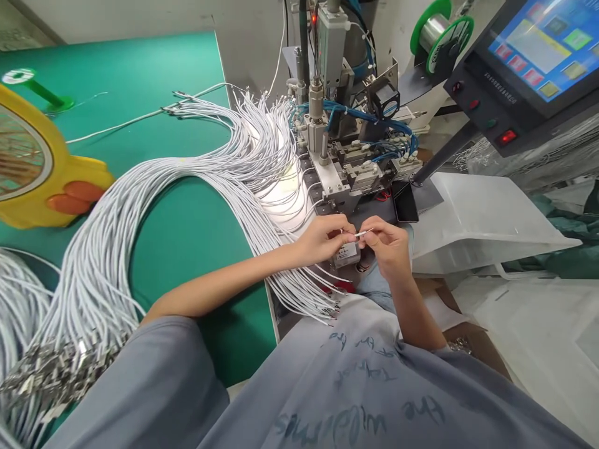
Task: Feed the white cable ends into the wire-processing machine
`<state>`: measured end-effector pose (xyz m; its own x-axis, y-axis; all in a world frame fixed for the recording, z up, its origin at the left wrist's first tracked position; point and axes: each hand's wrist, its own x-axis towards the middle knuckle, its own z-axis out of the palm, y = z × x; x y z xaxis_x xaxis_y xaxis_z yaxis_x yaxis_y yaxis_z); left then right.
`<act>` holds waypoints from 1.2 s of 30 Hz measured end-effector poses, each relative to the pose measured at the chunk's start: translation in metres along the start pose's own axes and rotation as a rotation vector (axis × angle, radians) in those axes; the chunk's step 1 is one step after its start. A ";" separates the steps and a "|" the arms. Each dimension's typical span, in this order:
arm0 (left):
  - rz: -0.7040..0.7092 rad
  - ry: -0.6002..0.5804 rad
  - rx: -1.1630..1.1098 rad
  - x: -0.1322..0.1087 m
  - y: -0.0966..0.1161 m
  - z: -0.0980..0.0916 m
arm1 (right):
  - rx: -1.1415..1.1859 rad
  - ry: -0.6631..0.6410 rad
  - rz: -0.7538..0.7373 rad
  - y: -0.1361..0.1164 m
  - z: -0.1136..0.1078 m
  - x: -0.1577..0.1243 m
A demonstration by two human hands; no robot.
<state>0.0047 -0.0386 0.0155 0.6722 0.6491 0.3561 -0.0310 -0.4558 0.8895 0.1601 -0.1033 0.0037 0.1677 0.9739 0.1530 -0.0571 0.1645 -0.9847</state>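
Note:
Close together in front of the machine, both hands pinch a thin white cable [359,234]. My left hand [325,238] is closed on it, thumb against fingertips. On its other side, my right hand [387,242] pinches the cable's end with thumb and forefinger; the fine wire tips there are too small to make out. Beneath the hands sits a small grey metal box with a label [346,253]. A thick bundle of white cables [243,215] passes under my left forearm, its stripped ends hanging near my lap.
A machine with metal cylinders and blue hoses [327,137] stands just ahead. A lit touchscreen [547,50] and a solder wire spool [435,34] are at upper right. White plastic bins [482,212] stand right. The green table [178,218] carries a yellow fan [60,168] and metal-ended cables.

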 end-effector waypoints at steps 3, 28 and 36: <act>0.003 -0.031 -0.003 0.000 0.001 -0.002 | -0.110 0.021 -0.058 -0.005 -0.001 0.003; 0.171 -0.039 0.329 0.004 -0.002 -0.013 | -0.140 -0.121 0.022 -0.007 -0.005 0.025; 0.181 0.056 0.302 0.003 0.000 -0.007 | -0.111 0.110 -0.041 0.007 0.012 0.015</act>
<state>0.0017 -0.0325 0.0189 0.6344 0.5698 0.5224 0.0803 -0.7206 0.6886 0.1498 -0.0857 -0.0004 0.2748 0.9427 0.1895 0.0600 0.1798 -0.9819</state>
